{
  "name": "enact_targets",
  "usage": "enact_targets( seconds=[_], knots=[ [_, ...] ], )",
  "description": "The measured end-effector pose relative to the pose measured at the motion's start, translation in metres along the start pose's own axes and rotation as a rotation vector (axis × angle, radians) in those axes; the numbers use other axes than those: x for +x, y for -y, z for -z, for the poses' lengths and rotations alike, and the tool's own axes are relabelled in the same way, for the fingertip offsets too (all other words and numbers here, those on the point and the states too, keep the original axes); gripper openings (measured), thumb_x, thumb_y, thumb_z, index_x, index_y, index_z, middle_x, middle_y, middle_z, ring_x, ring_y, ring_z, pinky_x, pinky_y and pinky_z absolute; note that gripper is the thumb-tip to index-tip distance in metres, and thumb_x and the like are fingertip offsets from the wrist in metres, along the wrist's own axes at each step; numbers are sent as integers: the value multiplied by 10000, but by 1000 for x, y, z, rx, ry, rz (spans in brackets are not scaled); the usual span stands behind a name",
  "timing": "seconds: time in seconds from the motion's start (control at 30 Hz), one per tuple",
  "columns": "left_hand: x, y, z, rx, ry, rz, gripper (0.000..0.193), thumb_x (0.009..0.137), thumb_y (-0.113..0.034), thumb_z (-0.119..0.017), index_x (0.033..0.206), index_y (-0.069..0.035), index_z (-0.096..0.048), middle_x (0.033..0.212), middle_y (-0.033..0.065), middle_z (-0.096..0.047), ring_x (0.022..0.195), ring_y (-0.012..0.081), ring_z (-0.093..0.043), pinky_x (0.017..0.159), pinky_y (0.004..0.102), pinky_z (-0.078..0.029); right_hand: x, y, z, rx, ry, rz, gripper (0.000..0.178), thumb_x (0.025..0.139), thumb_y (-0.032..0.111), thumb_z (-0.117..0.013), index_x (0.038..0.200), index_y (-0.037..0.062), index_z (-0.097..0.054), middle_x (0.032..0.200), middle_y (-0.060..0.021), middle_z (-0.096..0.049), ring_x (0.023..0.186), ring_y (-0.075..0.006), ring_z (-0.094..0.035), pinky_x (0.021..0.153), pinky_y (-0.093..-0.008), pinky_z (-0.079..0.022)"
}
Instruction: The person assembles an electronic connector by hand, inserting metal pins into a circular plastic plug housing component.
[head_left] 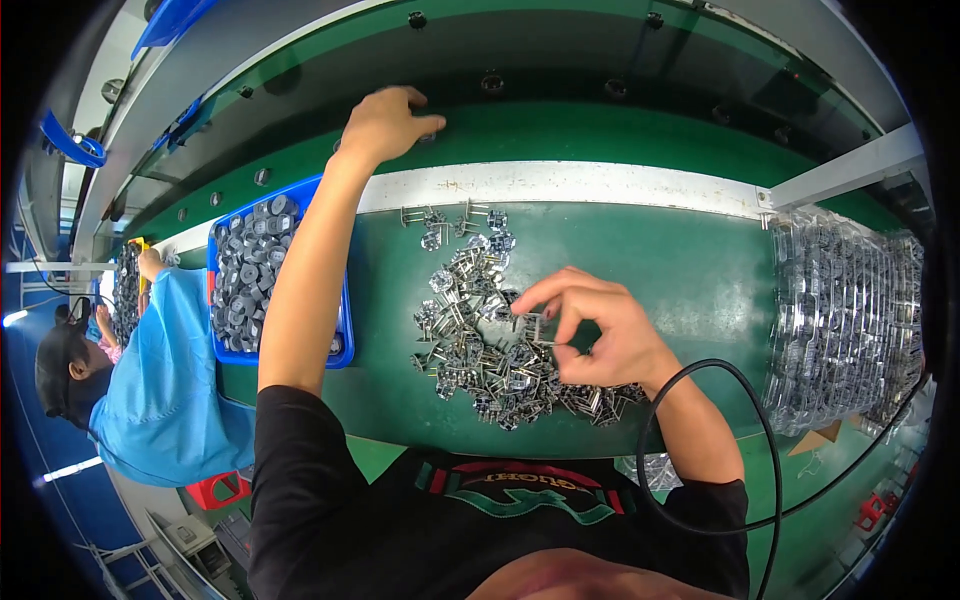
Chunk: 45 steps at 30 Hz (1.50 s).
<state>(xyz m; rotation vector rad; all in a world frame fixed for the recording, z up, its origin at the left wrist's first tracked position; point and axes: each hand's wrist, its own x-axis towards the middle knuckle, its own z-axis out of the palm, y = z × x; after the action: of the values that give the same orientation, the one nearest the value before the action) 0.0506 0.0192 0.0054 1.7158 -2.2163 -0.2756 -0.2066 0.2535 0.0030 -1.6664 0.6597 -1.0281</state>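
Note:
My left hand (385,125) reaches over the green conveyor belt (560,130) at the back, its thumb and forefinger apart. A small dark piece shows beside its thumb; I cannot make out whether they touch. My right hand (605,330) is above the green worktable, thumb and fingers closed on a small metal part with pins (537,328). Just under and beside it spreads a loose heap of shiny pinned metal parts (465,350). Left of the heap, partly behind my left forearm, is a blue bin (349,325) holding many grey round caps (245,270).
A white rail (600,182) separates table and belt. Small dark pieces (615,88) are spaced along the belt. Stacked clear plastic trays (830,320) fill the right end. A black cable (775,470) loops by my right arm. A co-worker in blue (165,390) sits at left.

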Motion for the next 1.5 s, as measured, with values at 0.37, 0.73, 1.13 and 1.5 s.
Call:
enact_targets(
  seconds=[0.37, 0.73, 1.13, 1.5],
  knots=[
    [-92, -52, 25, -767, 174, 61, 359, 778, -51, -768, 1119, 8, -672, 967, 138, -718, 823, 138, -697, 749, 273, -551, 1, -4, 5, -129, -128, -396, 255, 748, 14, -772, 958, 28, -628, 990, -77, -651, 816, -153, -611, 735, -297, -510],
    [-173, -86, 5, -1585, 298, 255, 417, 854, 77, -654, 1263, 61, -570, 1044, 164, -685, 932, 232, -703, 846, 314, -577, 0, -8, 2, -599, -198, -157, 347, 732, -20, -770, 1063, 42, -688, 1011, -44, -648, 818, -168, -640, 697, -282, -527],
    [-188, -94, -9, -1556, 301, 229, 400, 824, 128, -673, 1204, 39, -589, 1020, 134, -694, 938, 191, -695, 831, 285, -569, -4, 3, 7, 119, -403, -346, 369, 826, -55, -716, 1183, 14, -654, 881, -57, -673, 771, -112, -649, 669, -228, -521],
    [-184, -93, -11, -1719, 362, 296, 403, 844, 111, -658, 1232, 49, -570, 1055, 157, -685, 950, 213, -695, 826, 292, -574, -3, 0, 6, 121, -388, -254, 299, 887, -61, -620, 1181, -26, -658, 891, -119, -698, 685, -173, -680, 581, -249, -532]
  ],
)
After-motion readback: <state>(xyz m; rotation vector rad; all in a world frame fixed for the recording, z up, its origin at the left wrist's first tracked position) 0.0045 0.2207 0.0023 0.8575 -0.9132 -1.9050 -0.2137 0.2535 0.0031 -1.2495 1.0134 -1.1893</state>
